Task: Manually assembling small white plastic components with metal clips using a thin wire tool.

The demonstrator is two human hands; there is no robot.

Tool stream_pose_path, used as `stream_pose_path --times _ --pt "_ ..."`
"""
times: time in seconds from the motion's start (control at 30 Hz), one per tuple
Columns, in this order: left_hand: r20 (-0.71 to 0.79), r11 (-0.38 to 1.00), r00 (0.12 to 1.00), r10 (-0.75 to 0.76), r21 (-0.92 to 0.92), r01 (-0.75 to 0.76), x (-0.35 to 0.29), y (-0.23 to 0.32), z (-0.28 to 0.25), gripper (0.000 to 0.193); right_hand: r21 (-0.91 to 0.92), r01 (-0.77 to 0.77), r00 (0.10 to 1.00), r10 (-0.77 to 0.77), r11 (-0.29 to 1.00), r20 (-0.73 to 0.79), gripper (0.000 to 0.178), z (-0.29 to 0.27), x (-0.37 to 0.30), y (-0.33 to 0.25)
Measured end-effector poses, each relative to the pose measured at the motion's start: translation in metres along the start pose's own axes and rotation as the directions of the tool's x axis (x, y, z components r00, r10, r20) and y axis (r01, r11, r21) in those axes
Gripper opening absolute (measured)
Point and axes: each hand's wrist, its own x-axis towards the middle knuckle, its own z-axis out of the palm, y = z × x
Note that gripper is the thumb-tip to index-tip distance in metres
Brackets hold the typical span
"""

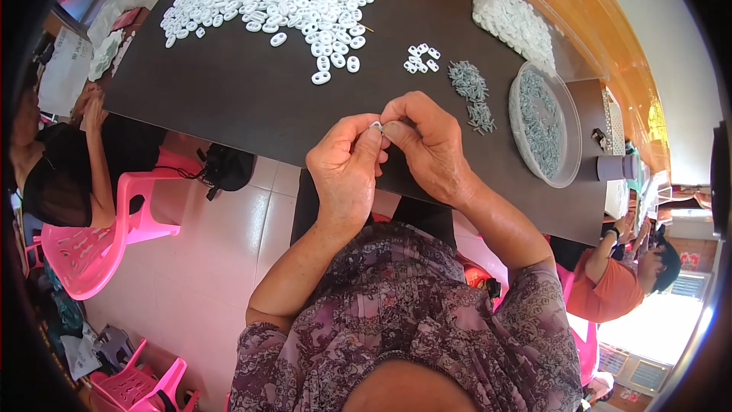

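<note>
In front of my chest, over the table's near edge, a small white plastic piece (375, 127) sits between my fingertips. My left hand (341, 172) pinches it between thumb and forefinger. Closed in a pinch against the same piece is my right hand (428, 141); whether a screw is also in its fingers is hidden. Just beyond the hands lies a small cluster of white plastic pieces (422, 58). To the right of that cluster is a loose heap of small grey screws (471, 91).
White oval two-holed pieces (252, 0) spread over the dark table (221, 91) at the far left. A round clear tub (573, 141) of screws and a clear bag of white pieces (511, 23) are on the right. People sit at both sides; a pink chair (114, 236) stands left.
</note>
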Motion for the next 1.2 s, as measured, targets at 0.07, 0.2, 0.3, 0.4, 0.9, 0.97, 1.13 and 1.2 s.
stream_pose_path --times 0.07,0.2,0.3,0.4,0.9,0.97,1.13,1.2 --pt "0.001 1.000 1.000 0.017 0.015 -0.017 0.000 0.000 0.000 0.011 -0.021 0.028 1.000 -0.028 0.999 0.000 0.008 0.001 0.001 0.001" --pt "0.007 0.999 1.000 0.023 0.034 -0.023 0.002 0.000 -0.004 0.011 -0.036 0.056 0.998 -0.055 0.998 0.035 0.007 -0.001 0.005 -0.001" --pt "-0.016 1.000 1.000 0.002 0.020 -0.002 0.004 0.002 -0.009 0.012 0.058 -0.008 0.993 0.001 0.998 0.117 0.007 -0.008 0.017 -0.008" --pt "-0.044 0.998 0.998 0.040 -0.040 -0.042 0.005 0.008 -0.013 0.017 0.015 -0.108 0.994 0.107 0.994 0.030 0.008 -0.011 0.033 -0.007" --pt "-0.054 0.993 0.995 0.084 -0.079 -0.088 0.009 0.001 -0.024 0.017 -0.592 0.173 0.972 -0.234 0.787 -0.028 0.014 0.019 0.070 0.030" --pt "-0.049 0.992 0.996 0.080 -0.093 -0.084 0.009 0.002 -0.024 0.017 -0.057 -0.097 0.995 0.096 0.994 -0.027 0.014 0.011 0.060 0.022" --pt "-0.035 0.991 0.997 0.073 -0.114 -0.076 0.008 0.006 -0.024 0.017 0.353 -0.279 0.958 0.233 0.893 0.167 0.017 -0.014 0.042 0.005" --pt "-0.036 0.990 0.996 0.081 -0.116 -0.084 0.008 0.009 -0.021 0.017 0.445 -0.412 0.911 0.342 0.795 0.231 0.020 -0.018 0.036 0.002"
